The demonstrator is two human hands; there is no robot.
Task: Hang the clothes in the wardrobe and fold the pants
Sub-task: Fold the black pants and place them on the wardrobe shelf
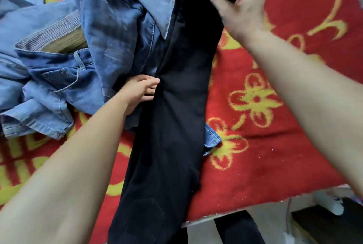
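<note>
Black pants [176, 118] stretch lengthwise over the red bed cover, from the top of the view down past the near edge. My right hand [241, 6] grips their far end at the top, fingers closed on the black cloth. My left hand [140, 91] pinches the pants' left edge at mid-length, its fingertips tucked into a crease. A heap of blue jeans [110, 33] and lighter denim garments [29, 90] lies to the left, partly under the black pants.
A red blanket [275, 125] with yellow flower patterns covers the bed. Its near edge runs along the lower right, with the floor and a dark object [330, 226] beyond it. A strip of grey ribbed cloth [53, 35] shows among the denim.
</note>
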